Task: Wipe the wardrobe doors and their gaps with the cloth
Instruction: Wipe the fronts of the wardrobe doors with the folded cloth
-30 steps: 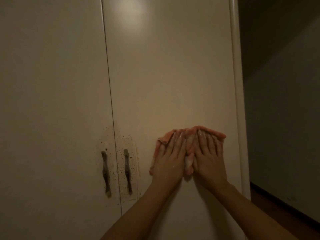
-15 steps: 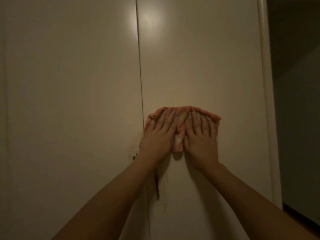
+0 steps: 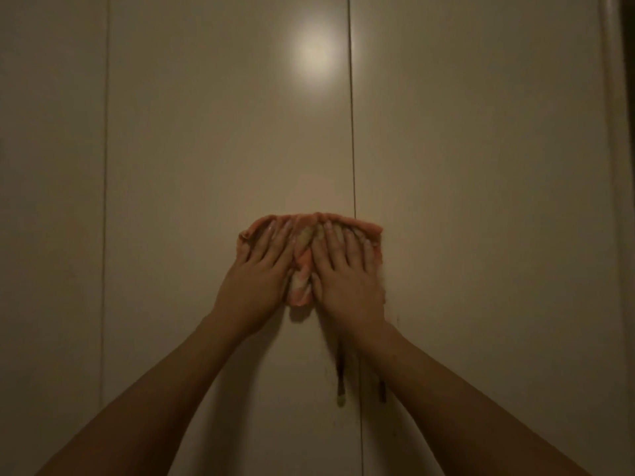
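Note:
An orange-pink cloth [image 3: 301,266] lies flat against the cream wardrobe doors, straddling the dark vertical gap [image 3: 352,132] between the middle door [image 3: 223,149] and the right door [image 3: 481,166]. My left hand [image 3: 256,280] presses its left half with fingers spread flat. My right hand [image 3: 347,280] presses its right half over the gap. Both palms hold the cloth to the surface. Two dark door handles [image 3: 341,383] show partly below my right wrist; their upper parts are hidden by my forearm.
Another gap [image 3: 104,201] runs down the left between the middle door and a further door [image 3: 48,201]. The wardrobe's right edge [image 3: 610,166] borders a dark area. A bright light reflection [image 3: 314,58] sits high on the middle door.
Both hands and the cloth have slid left across the right door and now sit over the middle gap, above the handles. The view has shifted left as well.

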Available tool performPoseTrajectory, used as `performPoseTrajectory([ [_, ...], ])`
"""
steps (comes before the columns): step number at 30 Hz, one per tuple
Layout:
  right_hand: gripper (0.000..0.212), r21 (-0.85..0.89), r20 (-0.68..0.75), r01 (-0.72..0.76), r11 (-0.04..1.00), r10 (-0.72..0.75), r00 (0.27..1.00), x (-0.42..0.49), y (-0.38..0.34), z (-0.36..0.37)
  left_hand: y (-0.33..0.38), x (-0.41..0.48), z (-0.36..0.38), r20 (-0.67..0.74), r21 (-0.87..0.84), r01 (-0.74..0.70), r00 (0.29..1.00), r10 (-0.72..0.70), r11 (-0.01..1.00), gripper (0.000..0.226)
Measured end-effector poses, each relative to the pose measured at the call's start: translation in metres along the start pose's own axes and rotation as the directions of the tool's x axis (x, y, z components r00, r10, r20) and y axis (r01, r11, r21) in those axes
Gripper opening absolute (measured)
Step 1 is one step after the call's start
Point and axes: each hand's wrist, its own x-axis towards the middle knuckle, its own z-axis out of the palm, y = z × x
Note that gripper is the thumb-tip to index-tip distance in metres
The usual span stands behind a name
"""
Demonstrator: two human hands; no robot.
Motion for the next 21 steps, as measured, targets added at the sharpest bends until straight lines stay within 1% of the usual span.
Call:
performPoseTrajectory([
  [7,0.062,0.064,0.022,0.091,0.994,-0.093,0.995,0.013,-0.081,0.015,-0.068,-0.052,0.0,0.057,-0.003,0.039,0.998,-0.039,0.999,0.058],
  [12,0.062,0.08,0.004,0.139,0.987,-0.14,0.99,0.013,-0.129,0.029,-0.101,-0.087,0.003,0.098,-0.013,0.072,0.993,-0.07,0.997,0.061],
  [17,0.063,0.082,-0.01,0.179,0.98,-0.178,0.984,0.011,-0.156,0.036,-0.121,-0.111,0.005,0.134,-0.035,0.1,0.986,-0.095,0.994,0.063],
  [21,0.062,0.108,0.002,0.201,0.974,-0.202,0.979,0.006,-0.17,0.041,-0.119,-0.128,0.01,0.136,-0.062,0.171,0.977,-0.162,0.983,0.065],
])
